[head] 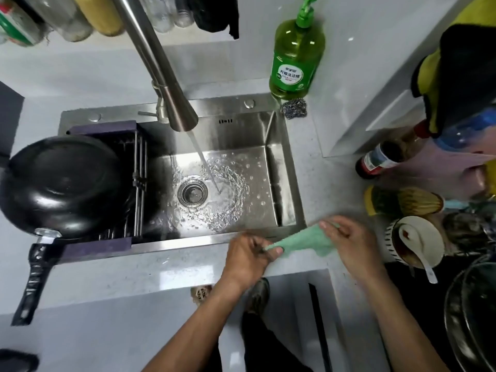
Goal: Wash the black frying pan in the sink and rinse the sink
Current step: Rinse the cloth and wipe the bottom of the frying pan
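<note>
1. Pale speckled countertop [166,272] surrounds a steel sink [271,135], and from my remote seat I see the faucet [171,103] running, its stream landing just beside the drain [192,193].
2. My task object, the black frying pan [64,183], sits upside down on the drying rack [139,183] across the sink's left side, handle [35,275] sticking out over the counter edge towards me. I judge the pan washed, with the sink rinse still open.
3. My left hand [248,257] pinches one end of the green cloth [303,242] between thumb and curled fingers; my right hand [349,242] grips the other end, fingers folded over it. The cloth is stretched between them above the sink's front rim.
4. Risks as I judge them:
   - That overhanging handle is low on my left; an elbow or forearm swinging back could knock it and tip the pan off the rack.
   - Wringing the cloth over the rim, not the basin, would drip water onto the counter and floor.
   - A bowl with a spoon [418,242] stands close by my right hand; a wide pull on the cloth could clip it.
   - Water hitting the flat sink floor splashes outward, so aiming the faucet carelessly could wet the soap bottle [295,57] and steel scrubber [294,108].
</note>
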Demonstrator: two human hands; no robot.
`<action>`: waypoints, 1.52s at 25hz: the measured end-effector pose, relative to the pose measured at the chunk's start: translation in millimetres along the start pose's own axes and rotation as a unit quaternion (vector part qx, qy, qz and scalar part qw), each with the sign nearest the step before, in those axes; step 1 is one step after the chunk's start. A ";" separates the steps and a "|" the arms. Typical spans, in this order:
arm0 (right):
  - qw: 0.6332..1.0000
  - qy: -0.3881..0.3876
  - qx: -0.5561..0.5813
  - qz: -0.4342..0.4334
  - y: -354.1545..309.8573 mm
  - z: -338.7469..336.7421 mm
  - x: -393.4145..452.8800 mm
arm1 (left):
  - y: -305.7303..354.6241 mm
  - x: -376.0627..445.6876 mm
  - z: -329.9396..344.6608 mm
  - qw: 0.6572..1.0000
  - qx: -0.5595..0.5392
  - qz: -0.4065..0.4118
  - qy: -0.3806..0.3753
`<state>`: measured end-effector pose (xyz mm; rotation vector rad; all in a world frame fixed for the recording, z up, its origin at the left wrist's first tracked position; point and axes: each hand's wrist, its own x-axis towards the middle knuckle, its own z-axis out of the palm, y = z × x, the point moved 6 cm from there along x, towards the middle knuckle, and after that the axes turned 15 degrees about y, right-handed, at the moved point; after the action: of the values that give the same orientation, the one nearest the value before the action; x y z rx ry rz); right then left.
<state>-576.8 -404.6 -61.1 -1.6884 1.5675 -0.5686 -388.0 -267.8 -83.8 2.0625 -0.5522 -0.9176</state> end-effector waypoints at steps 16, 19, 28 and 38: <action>0.932 0.014 -0.333 -0.138 25.4 159.7 -52.6 | -104.0 -14.0 -90.5 0.967 -0.014 -0.158 0.200; 0.902 -0.060 -0.343 -0.256 -4.7 227.9 -97.1 | -107.0 -0.6 -103.2 0.962 -0.012 -0.135 0.236; 0.909 0.012 -0.390 -0.147 91.8 95.7 -24.3 | -118.8 12.2 -109.5 0.952 -0.066 -0.148 0.259; 0.862 -0.034 -0.393 -0.317 58.4 148.7 -53.3 | -136.1 -10.4 -131.6 0.953 -0.028 -0.115 0.277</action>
<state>-510.5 -317.7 -189.2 -2.8586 1.2247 -0.1465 -285.1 -116.5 -133.7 2.2321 0.0152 -0.4292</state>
